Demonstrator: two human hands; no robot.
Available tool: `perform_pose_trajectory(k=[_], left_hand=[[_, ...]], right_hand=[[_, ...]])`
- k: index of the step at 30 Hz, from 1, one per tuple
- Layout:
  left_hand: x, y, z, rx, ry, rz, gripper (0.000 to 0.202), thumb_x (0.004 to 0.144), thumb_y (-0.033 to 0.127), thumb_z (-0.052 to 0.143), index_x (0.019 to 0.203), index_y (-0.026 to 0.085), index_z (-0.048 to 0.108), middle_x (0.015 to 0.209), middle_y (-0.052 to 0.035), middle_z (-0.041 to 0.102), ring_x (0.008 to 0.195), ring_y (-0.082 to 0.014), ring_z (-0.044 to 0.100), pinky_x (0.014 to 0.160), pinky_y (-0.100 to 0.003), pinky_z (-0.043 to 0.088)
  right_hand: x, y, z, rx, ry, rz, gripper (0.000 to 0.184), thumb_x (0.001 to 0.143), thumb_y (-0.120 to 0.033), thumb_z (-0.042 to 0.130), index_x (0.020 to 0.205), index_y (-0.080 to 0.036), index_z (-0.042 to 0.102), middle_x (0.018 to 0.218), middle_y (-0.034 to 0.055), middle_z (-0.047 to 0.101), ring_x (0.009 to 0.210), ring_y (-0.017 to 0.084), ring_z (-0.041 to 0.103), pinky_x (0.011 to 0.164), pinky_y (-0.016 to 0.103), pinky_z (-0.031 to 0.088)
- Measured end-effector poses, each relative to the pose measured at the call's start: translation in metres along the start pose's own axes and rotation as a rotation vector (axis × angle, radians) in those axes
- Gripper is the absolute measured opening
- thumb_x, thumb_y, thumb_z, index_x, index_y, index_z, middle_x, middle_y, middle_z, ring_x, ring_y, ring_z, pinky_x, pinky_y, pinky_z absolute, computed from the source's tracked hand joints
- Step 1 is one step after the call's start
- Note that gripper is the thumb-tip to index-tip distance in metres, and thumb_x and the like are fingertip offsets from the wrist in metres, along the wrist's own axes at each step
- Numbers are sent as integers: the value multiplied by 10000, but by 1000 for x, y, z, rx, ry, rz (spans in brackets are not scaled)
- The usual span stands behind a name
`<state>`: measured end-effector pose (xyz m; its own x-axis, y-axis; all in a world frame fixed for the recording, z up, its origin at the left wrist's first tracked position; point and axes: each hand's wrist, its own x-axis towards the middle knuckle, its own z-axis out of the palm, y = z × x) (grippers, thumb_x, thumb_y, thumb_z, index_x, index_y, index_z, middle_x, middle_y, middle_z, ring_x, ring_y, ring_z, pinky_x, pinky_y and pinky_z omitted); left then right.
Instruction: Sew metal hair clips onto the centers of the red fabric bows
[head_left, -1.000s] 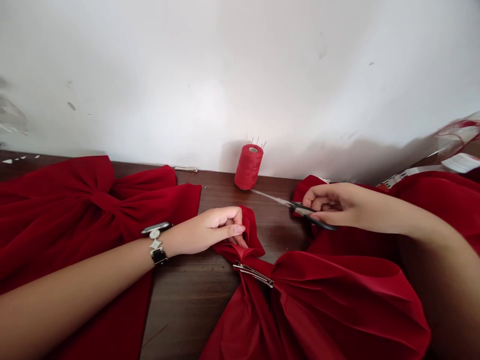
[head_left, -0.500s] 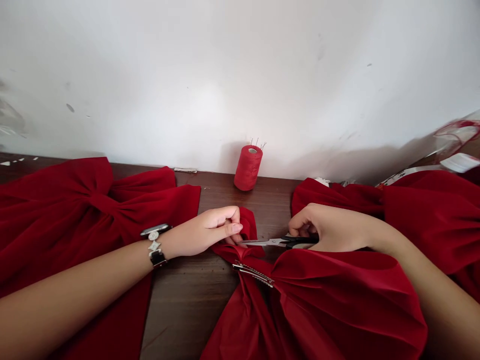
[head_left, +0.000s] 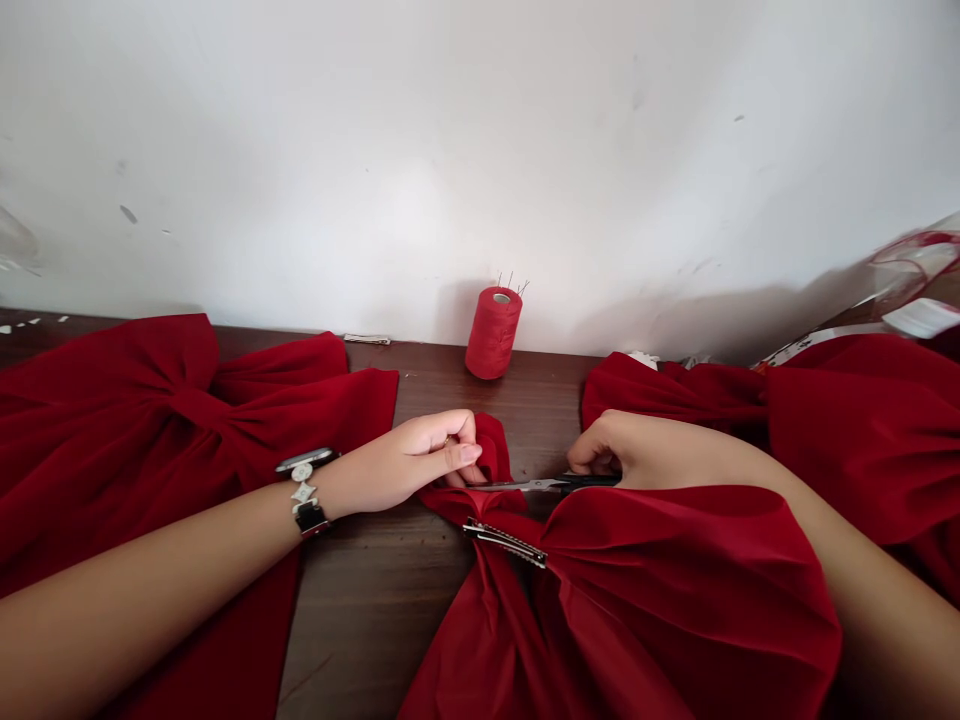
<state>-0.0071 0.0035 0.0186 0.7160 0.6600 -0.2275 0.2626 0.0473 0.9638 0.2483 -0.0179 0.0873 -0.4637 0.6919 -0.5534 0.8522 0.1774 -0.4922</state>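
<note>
Bow: red fabric, gathered by hair clip
Left hand: pinching fold up toward blades
Right hand: closed around scissors, blades beside fold

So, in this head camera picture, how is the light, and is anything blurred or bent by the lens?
Head view: soft light on the white painted wall, with a wide shadow low at right; the edge of the dark brown wooden table bows toward the sides, wide-lens distortion; the clear plastic at top right looks blurred.
</note>
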Motion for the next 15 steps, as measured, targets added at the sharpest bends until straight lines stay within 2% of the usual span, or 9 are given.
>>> perform_pose_trajectory(k=[5,11,15], left_hand=[[1,-1,0,12,6,17,296,936,453,499,783,206,445,841,-26,709,837,-173,677,719,-273,493],[0,-2,0,-97,-29,-23,303,943,448,499,784,212,396,906,-57,756,807,-178,712,698,-280,507],[0,-2,2,-147,-38,-7,286,965,387,478,758,210,389,918,-69,771,824,-168,707,733,-282,512]], right_hand=[[3,-4,1,-1,-17,-2,243,748,-252,546,542,-167,449,531,-42,327,499,76,271,461,241,207],[4,13,-3,-61,26,-157,248,746,-237,560,551,-167,422,550,-50,366,525,77,316,477,236,220],[-5,28,-16,-86,124,32,364,734,-457,671,583,-179,492,561,-48,436,526,91,359,468,236,238]])
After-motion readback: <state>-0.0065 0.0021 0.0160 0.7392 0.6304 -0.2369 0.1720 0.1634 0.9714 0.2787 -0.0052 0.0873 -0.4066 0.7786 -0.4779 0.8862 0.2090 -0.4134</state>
